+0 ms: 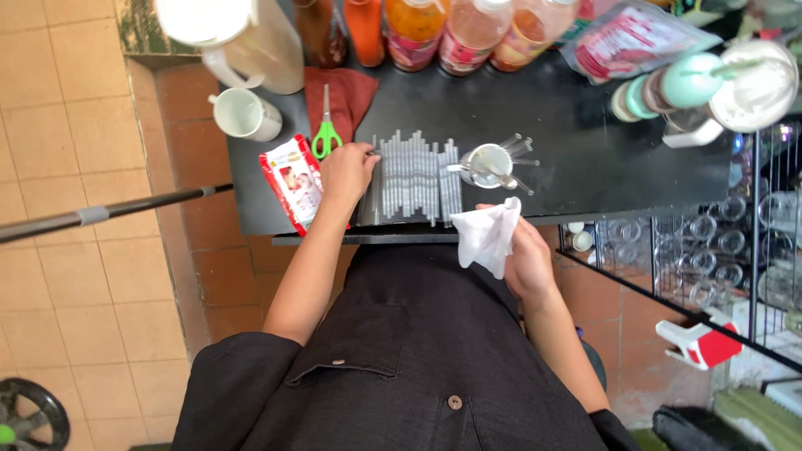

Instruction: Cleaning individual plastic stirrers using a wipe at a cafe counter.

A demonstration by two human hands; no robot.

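A row of several thin clear tubes [413, 177] lies side by side on the black tabletop [568, 142]. My left hand [345, 171] rests at the left end of that row, fingertips touching the outermost tubes. My right hand [525, 257] hovers at the table's near edge and grips a crumpled white tissue [487, 234]. A small metal cup [489, 164] holding several metal tools stands just right of the tubes.
Green-handled scissors [326, 134] lie on a dark red cloth. A red-and-white packet [292, 182], a white mug [244, 114] and a white jug [251, 38] are on the left. Bottles [468, 33] line the back. A wire rack with glasses [718, 242] stands right.
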